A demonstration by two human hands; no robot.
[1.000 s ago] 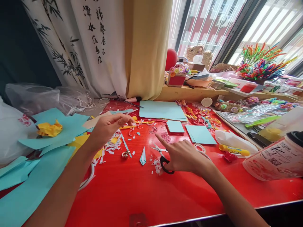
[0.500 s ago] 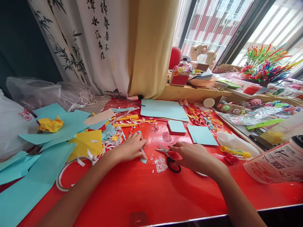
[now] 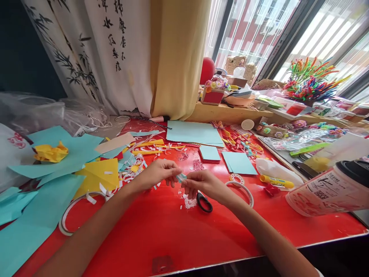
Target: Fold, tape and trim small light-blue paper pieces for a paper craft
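Observation:
A small light-blue paper strip (image 3: 181, 177) is held up between my two hands, over the middle of the red table (image 3: 173, 234). My left hand (image 3: 163, 173) pinches its left end between thumb and fingers. At the other end, my right hand (image 3: 201, 184) is closed on the strip too. Fingers cover part of the paper. Black-handled scissors (image 3: 205, 203) lie under my right hand, their blades mostly hidden. White paper scraps (image 3: 189, 202) are beside the scissors. A white tape roll (image 3: 250, 193) lies flat just past my right wrist.
Light-blue square sheets (image 3: 239, 163), a smaller stack (image 3: 209, 153) and large sheets (image 3: 193, 132) lie behind my hands. On the left are yellow paper (image 3: 100, 177) and another tape roll (image 3: 62, 221). A glue stick (image 3: 276, 181) and a large cup (image 3: 319, 192) are on the right.
My left hand has lifted the blue strip from the table. My right hand has left the scissors and moved left to grasp the strip. The view has shifted slightly.

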